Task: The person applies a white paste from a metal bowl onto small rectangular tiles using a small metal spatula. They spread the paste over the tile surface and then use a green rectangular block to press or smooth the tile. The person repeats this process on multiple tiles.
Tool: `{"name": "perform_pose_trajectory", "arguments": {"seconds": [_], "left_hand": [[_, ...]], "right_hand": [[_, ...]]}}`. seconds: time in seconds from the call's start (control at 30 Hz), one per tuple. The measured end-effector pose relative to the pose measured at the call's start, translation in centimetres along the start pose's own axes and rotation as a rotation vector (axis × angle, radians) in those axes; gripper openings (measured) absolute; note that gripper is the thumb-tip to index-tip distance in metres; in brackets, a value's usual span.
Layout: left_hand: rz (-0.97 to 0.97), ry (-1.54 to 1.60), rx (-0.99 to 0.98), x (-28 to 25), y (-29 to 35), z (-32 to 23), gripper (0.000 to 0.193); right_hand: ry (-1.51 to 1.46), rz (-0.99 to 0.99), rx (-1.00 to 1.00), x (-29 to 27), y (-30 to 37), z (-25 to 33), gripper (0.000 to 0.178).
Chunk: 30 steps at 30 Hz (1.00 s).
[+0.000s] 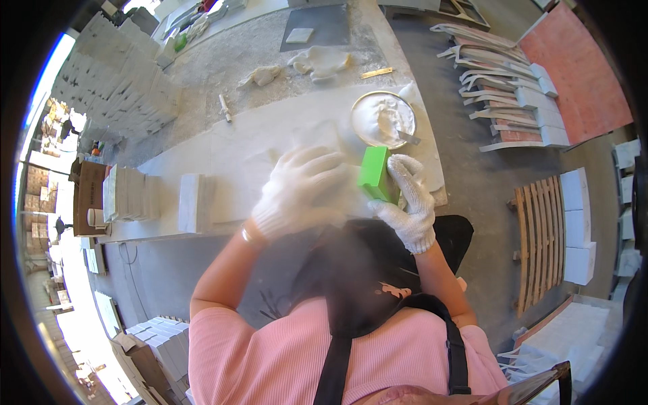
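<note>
My right hand (pixel 413 206), in a white knit glove, is closed around a bright green rectangular block (pixel 374 174) above the table's near edge. To its left, my left hand (pixel 300 189), also gloved, reaches over the white tabletop (pixel 239 145) with fingers stretched out and somewhat blurred. Whether a white piece lies under that palm I cannot tell. Just beyond the green block is a round bowl (pixel 364 102) of white paste or powder. A small metal scraper blade (pixel 408 138) sticks out at its near right rim.
White slabs stand upright at the left: a single stack (pixel 193 202) and a thicker one (pixel 128 194). Crumpled cloths (pixel 320 62) and a yellow strip (pixel 376 73) lie farther back. A wooden pallet (pixel 540 246) with white boxes is on the floor at right.
</note>
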<state>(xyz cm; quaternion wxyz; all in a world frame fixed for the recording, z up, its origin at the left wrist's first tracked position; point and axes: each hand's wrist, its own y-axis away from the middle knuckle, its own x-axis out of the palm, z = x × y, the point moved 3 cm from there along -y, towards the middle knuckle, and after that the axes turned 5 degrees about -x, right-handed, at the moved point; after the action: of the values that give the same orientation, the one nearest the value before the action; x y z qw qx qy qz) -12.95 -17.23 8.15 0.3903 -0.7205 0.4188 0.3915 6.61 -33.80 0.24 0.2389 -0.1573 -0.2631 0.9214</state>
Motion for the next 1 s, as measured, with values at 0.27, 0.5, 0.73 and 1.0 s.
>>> {"name": "perform_pose_trajectory", "arguments": {"seconds": [0.27, 0.5, 0.73, 1.0], "left_hand": [[0.018, 0.041, -0.002, -0.2, -0.3, -0.2, 0.081], [0.002, -0.026, -0.025, 0.0, -0.1, -0.2, 0.082], [0.002, -0.006, 0.020, 0.1, -0.4, -0.3, 0.077], [-0.033, 0.141, -0.001, 0.3, 0.2, -0.2, 0.072]], "right_hand": [[-0.163, -0.123, 0.368, -0.5, 1.8, -0.7, 0.075], [-0.180, -0.093, 0.270, 1.0, 0.8, -1.7, 0.079], [-0.195, -0.115, 0.322, 0.0, 1.8, -1.1, 0.082], [-0.161, -0.126, 0.587, 0.5, 1.9, -2.5, 0.076]]}}
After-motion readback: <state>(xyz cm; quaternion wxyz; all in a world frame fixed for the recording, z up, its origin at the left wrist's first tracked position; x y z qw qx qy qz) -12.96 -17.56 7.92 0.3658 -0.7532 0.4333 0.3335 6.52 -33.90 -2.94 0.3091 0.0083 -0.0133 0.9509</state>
